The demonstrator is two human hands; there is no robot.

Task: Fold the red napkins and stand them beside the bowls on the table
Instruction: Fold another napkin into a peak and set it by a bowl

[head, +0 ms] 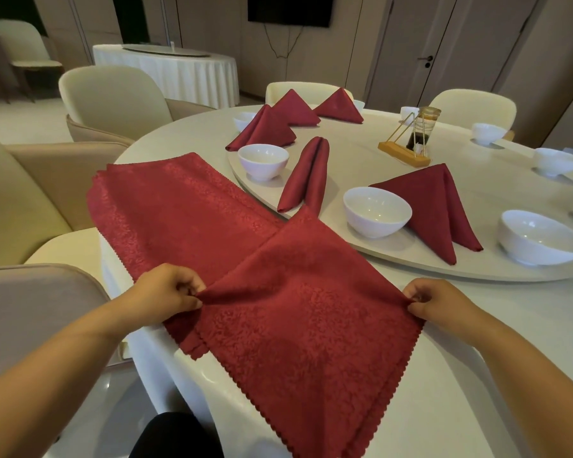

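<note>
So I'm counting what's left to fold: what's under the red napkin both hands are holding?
Under the held red patterned napkin, a stack of flat red napkins extends left; scalloped layered edges peek out. How many lie underneath is hidden.

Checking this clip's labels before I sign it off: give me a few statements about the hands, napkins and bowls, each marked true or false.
1. Both hands pinch the same napkin. True: the left hand and the right hand each grip a corner of the flat napkin.
2. The held napkin is already folded and standing. False: it lies spread open over the table edge.
3. A folded napkin stands beside the near bowl. True.
4. The bowls hold soup. False: those whose insides show look empty.
5. A second unfolded napkin lies to the left. True.
</note>
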